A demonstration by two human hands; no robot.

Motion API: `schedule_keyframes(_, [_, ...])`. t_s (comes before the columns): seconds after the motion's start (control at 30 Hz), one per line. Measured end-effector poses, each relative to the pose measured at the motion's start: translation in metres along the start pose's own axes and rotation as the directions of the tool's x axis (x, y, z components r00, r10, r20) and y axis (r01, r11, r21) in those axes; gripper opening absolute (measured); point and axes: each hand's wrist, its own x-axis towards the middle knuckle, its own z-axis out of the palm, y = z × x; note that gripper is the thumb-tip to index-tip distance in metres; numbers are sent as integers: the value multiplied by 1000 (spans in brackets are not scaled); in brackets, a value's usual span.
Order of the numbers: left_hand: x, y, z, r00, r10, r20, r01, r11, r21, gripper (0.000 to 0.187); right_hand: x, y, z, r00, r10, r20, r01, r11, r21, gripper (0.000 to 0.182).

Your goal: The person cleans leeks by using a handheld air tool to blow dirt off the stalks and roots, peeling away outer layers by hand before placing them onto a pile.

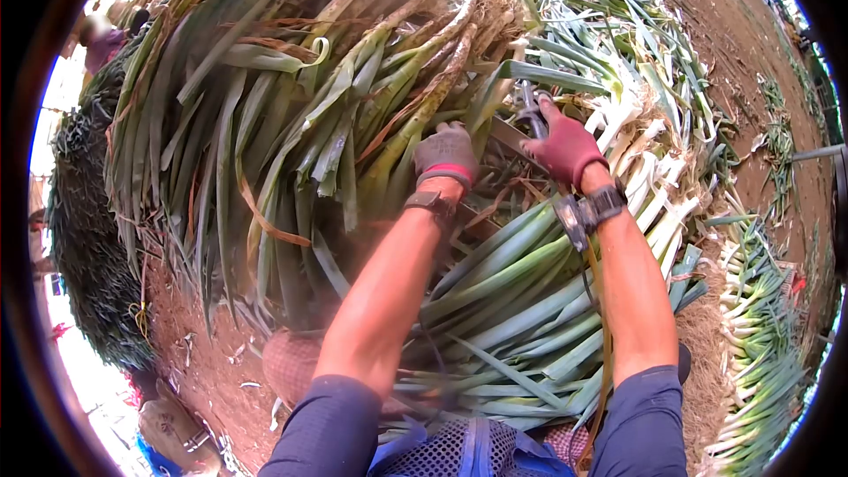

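My left hand point(446, 155), in a grey and red glove, is closed at the front edge of a large pile of unpeeled leeks point(380, 97). Its fingers curl over a leek stalk, though the grip itself is partly hidden. My right hand point(565, 146), in a dark red glove, is closed around a dark metal tool point(532, 113) resembling an air nozzle. A yellowish hose point(602, 380) runs along my right forearm. Below both hands lies a bundle of leeks with white shanks point(658, 177) and long green leaves point(512, 300).
Loose leaf scraps point(565, 0) cover the far side. A row of leeks point(746, 353) lies on the bare soil to the right. At the left rises a dark netted heap point(93, 230), and a person point(104, 40) is near the upper left edge.
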Motion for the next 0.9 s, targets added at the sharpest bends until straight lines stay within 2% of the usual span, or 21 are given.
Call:
schedule_keyframes(0.07, [-1,-1,-2,1000,13,16,-13,1000,6,43,-33,1,-6,996,-35,76,30,997,67,98])
schedule_keyframes(0.1, [-4,-1,-6,1000,13,13,-13,1000,7,43,-53,1,-8,992,-31,121,21,996,85,99])
schedule_keyframes(0.17, [-12,0,-18,986,26,163,-26,1000,-8,39,-99,-6,-18,974,-30,225,-6,988,156,101])
schedule_keyframes(0.2, [-14,-2,-19,987,29,158,-28,1000,-8,39,-110,16,0,969,-130,210,93,980,176,101])
schedule_keyframes(0.27, [-19,-7,-16,984,25,175,-22,1000,-17,39,-148,21,2,958,-228,176,188,958,217,102])
schedule_keyframes(0.3, [-23,-10,-16,985,24,170,-22,1000,-17,39,-160,20,-1,958,-231,171,192,957,216,102])
schedule_keyframes(0.37, [-32,-13,-15,984,-6,177,16,998,-54,45,-183,20,-7,977,-123,177,88,977,193,103])
schedule_keyframes(0.4, [-39,-13,-18,985,-2,175,12,998,-55,45,-193,24,-5,982,-156,111,131,970,204,103])
schedule_keyframes(0.47, [-52,-18,-23,947,25,321,20,990,-139,48,-211,28,-5,961,-207,183,157,954,257,103])
schedule_keyframes(0.5, [-52,-27,-11,915,68,397,18,978,-209,49,-219,28,-4,961,-209,179,159,953,258,103])
schedule_keyframes(0.53, [-61,-27,-6,917,67,393,17,978,-207,49,-225,28,-4,970,-174,169,132,963,236,104])
schedule_keyframes(0.6, [-92,-28,10,865,161,475,6,943,-331,49,-232,27,-7,977,-144,160,108,971,214,104])
schedule_keyframes(0.67, [-108,-24,33,855,245,457,-15,893,-451,48,-235,25,-13,986,-129,103,88,938,335,105])
schedule_keyframes(0.73, [-128,-14,25,831,274,483,-23,886,-464,42,-238,16,-14,966,-203,160,137,927,349,104])
schedule_keyframes(0.8, [-142,-13,28,820,334,465,-29,836,-549,44,-235,9,-1,903,-431,5,399,840,368,102])
schedule_keyframes(0.83, [-145,-8,28,811,309,498,-55,886,-460,48,-230,1,-3,922,-387,24,348,853,388,102])
schedule_keyframes(0.9, [-152,-11,22,840,302,451,-76,888,-454,45,-211,-9,2,949,-315,6,292,885,363,102])
